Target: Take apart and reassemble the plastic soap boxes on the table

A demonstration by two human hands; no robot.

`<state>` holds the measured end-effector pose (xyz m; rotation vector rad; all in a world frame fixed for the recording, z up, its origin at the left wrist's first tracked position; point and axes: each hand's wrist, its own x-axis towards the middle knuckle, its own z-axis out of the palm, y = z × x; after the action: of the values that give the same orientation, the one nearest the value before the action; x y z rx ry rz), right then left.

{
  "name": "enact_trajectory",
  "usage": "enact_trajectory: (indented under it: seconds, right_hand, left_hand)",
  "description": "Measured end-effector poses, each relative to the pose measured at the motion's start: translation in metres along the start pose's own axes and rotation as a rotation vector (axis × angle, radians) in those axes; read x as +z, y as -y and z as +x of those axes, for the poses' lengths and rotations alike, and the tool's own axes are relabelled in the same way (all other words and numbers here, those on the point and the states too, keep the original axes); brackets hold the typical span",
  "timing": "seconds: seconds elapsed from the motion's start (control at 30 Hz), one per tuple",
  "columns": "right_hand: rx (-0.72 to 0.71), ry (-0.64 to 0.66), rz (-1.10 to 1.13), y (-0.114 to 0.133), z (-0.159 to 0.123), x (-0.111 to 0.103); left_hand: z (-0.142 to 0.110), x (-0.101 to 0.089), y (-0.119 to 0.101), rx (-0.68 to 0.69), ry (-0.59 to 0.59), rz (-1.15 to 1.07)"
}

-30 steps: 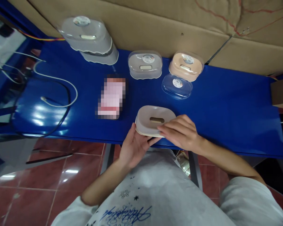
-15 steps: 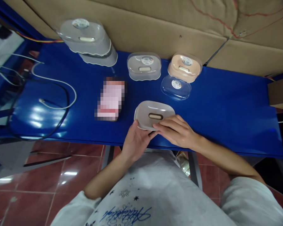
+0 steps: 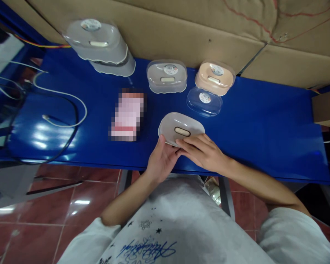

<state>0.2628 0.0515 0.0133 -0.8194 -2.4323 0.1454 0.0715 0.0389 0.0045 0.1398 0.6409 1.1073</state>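
Observation:
A grey oval plastic box (image 3: 170, 124) without a clear cover is held just above the front edge of the blue table. In the slot on its top lies a cream oblong piece (image 3: 182, 131) with a thin dark outline. My left hand (image 3: 161, 159) grips the box's near left side, thumb on the rim and fingers underneath. My right hand (image 3: 205, 151) holds the near right side, fingertips on the top beside the slot. The underside is hidden. Beyond it lies a loose clear lid (image 3: 202, 107) with a round label.
At the back stand a covered grey box (image 3: 167, 77), a covered peach box (image 3: 215, 77) and stacked grey boxes (image 3: 99, 46). A blurred pink rectangular item (image 3: 128, 115) lies left of my hands. Cables (image 3: 74, 96) curl across the left end; a cardboard box (image 3: 326, 110) sits far right.
The grey box has tilted and risen slightly away from me in both hands. The cream piece now fills its slot more evenly, with less dark gap around it.

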Motion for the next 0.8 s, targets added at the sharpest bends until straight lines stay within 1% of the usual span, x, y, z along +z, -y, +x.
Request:
enact_trajectory:
  seconds: [0.07, 0.1, 0.13, 0.17, 0.23, 0.27, 0.33, 0.4, 0.47, 0.53, 0.63, 0.7, 0.73, 0.8]
  right_hand:
    - [-0.008, -0.006, 0.135, -0.015, 0.000, -0.003]
    - [0.011, -0.015, 0.149, -0.024, 0.000, -0.005]
    - [0.059, -0.029, 0.117, -0.035, 0.000, -0.009]
    - [0.138, -0.044, 0.049, -0.046, -0.001, -0.012]
    - [0.338, -0.051, -0.126, -0.069, -0.003, -0.018]
    - [0.418, -0.033, -0.196, -0.078, -0.004, -0.020]
    - [0.506, 0.020, -0.260, -0.093, -0.007, -0.021]
    - [0.533, 0.049, -0.252, -0.098, -0.009, -0.020]
    - [0.549, 0.027, -0.210, -0.096, -0.009, -0.019]
    - [0.561, -0.036, -0.133, -0.089, -0.007, -0.018]
    - [0.602, -0.162, 0.083, -0.071, -0.003, -0.018]
    - [0.604, -0.215, 0.249, -0.056, 0.000, -0.017]
    - [0.576, -0.209, 0.304, -0.048, 0.001, -0.017]
    - [0.450, -0.128, 0.305, -0.032, 0.003, -0.016]
  left_hand:
    - [0.000, 0.000, -0.001, 0.014, -0.011, -0.011]
    - [0.000, 0.000, -0.001, 0.020, -0.014, -0.014]
    - [0.000, -0.001, -0.001, 0.025, -0.011, -0.012]
    - [0.000, -0.001, -0.002, 0.025, -0.004, -0.004]
    - [-0.001, -0.001, -0.004, 0.026, 0.011, 0.021]
    - [-0.002, -0.001, -0.004, 0.028, 0.015, 0.033]
    - [-0.003, -0.001, -0.006, 0.027, 0.021, 0.051]
    - [-0.004, 0.000, -0.006, 0.024, 0.030, 0.064]
    - [-0.005, 0.001, -0.005, 0.026, 0.036, 0.070]
    - [-0.005, 0.001, -0.004, 0.031, 0.042, 0.075]
    - [-0.004, 0.000, -0.001, 0.031, 0.058, 0.089]
    - [-0.002, -0.001, 0.000, 0.030, 0.066, 0.090]
    - [-0.001, -0.002, 0.000, 0.032, 0.066, 0.086]
    - [0.000, -0.003, 0.000, 0.032, 0.067, 0.077]
